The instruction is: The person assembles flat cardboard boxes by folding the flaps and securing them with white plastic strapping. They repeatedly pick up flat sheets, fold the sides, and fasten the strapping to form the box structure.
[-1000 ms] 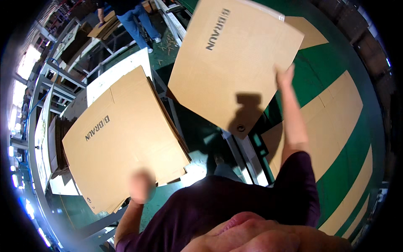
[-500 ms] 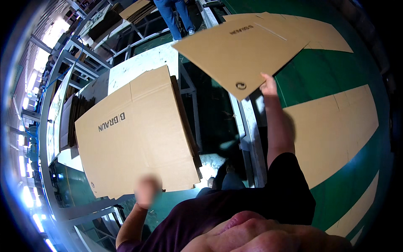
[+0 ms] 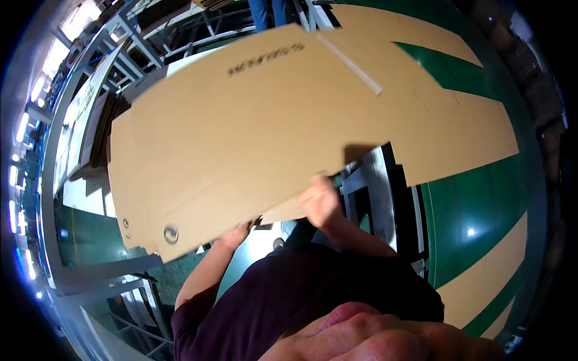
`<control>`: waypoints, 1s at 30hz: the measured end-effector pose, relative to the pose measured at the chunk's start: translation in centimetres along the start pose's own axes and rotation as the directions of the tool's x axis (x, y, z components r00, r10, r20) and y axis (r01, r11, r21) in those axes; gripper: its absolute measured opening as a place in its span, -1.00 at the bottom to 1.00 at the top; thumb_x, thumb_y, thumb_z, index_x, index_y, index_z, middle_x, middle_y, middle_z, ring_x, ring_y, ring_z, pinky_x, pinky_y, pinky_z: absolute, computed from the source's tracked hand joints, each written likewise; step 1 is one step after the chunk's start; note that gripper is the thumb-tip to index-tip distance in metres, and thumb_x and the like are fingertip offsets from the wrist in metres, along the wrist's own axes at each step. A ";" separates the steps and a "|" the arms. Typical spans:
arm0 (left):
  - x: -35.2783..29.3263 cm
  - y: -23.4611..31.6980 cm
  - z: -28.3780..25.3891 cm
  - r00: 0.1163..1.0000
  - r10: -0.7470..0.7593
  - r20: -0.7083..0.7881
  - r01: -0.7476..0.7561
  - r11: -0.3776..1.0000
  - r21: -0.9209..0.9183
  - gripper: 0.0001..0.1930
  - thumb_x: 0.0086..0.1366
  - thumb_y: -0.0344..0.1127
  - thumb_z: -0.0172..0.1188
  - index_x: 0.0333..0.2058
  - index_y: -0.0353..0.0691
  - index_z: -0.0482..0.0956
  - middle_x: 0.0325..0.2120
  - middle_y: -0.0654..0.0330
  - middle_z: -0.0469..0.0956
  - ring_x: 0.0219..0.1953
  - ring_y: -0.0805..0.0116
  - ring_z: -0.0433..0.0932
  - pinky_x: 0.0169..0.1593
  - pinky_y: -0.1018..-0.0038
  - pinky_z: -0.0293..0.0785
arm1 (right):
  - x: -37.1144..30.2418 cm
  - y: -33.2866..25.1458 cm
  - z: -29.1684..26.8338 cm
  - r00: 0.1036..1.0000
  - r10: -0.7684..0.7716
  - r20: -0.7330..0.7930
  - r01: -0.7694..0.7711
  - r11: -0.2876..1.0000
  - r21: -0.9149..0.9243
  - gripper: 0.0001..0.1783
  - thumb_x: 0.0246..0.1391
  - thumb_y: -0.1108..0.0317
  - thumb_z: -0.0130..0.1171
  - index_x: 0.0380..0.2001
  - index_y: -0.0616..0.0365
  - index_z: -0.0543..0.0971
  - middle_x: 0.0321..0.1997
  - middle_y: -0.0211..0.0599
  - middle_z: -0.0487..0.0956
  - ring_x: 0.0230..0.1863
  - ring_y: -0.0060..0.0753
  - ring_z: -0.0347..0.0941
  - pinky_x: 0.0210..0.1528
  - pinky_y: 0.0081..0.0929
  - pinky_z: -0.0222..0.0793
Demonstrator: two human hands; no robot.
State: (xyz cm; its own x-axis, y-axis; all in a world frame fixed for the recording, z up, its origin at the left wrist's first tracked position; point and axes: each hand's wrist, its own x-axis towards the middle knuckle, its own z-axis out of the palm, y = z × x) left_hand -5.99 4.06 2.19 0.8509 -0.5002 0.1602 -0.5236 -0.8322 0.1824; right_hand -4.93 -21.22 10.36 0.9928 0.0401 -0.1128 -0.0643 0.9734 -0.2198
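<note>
1. Left of the sheet (image 3: 241, 138), a strip of the stack (image 3: 122, 180) shows with a round mark; the rest is hidden. Half a second ago its printed face was in plain view. The sheet has since swung left over it, so the carry across looks mostly done, though the edges don't line up.
2. At the sheet's near edge, toward its left end, is your left hand (image 3: 235, 236). Its fingertips are partly hidden, so you cannot tell if it grips the sheet, the stack or neither.
3. Farther right along that edge is your right hand (image 3: 319, 204), drawn in from the belt side. It is blurred, fingers bent; you cannot tell whether it still pinches the sheet.
4. Beyond the sheet's far edge, a co-worker's legs (image 3: 268, 12) are cut off by the view.
5. Right of the sheet, another blank (image 3: 475, 123) lies on the green belt (image 3: 475, 186); where the two meet is hard to make out.
</note>
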 end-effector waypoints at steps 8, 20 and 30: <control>-0.2 1.9 -0.3 0.960 -0.271 0.076 0.271 0.815 -0.513 -0.57 0.27 -0.06 0.04 0.04 -0.13 0.45 0.05 0.00 0.42 0.09 -0.03 0.36 0.11 0.09 0.28 | -4.0 8.3 -2.3 0.985 -0.138 -0.102 0.073 0.875 -0.479 -0.61 0.04 0.61 0.09 -0.01 0.17 0.45 -0.06 -0.29 0.51 0.02 -0.40 0.41 0.09 -0.36 0.31; -10.8 1.4 -3.1 0.911 0.125 0.394 0.009 0.948 -0.320 -0.65 0.19 -0.33 0.15 -0.02 -0.20 0.49 -0.10 0.01 0.52 0.02 0.16 0.46 0.04 0.24 0.39 | -3.0 19.0 -2.9 0.525 0.841 -0.131 -0.772 0.405 -0.490 -0.28 0.24 -0.16 -0.15 0.10 0.36 0.25 -0.05 0.08 0.50 -0.13 -0.10 0.53 -0.04 -0.16 0.46; -1.0 3.4 -9.3 0.963 0.092 -0.253 -0.151 0.963 -0.225 -0.58 -0.03 -0.33 0.31 -0.11 -0.15 0.55 0.03 0.13 0.43 0.11 0.08 0.37 0.14 0.18 0.32 | -3.9 -2.6 -8.3 0.791 0.607 -0.072 -0.409 0.438 -0.800 -0.58 0.27 0.10 -0.09 -0.19 0.29 0.54 -0.20 -0.08 0.61 -0.20 -0.26 0.58 -0.16 -0.34 0.54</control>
State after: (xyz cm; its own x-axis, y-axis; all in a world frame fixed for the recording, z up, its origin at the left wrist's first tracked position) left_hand -9.01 3.96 11.70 0.7610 -0.4978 0.4160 -0.6416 -0.6722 0.3695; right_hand -9.47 -25.75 3.37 0.7392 0.6064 -0.2930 -0.5154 0.2293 -0.8257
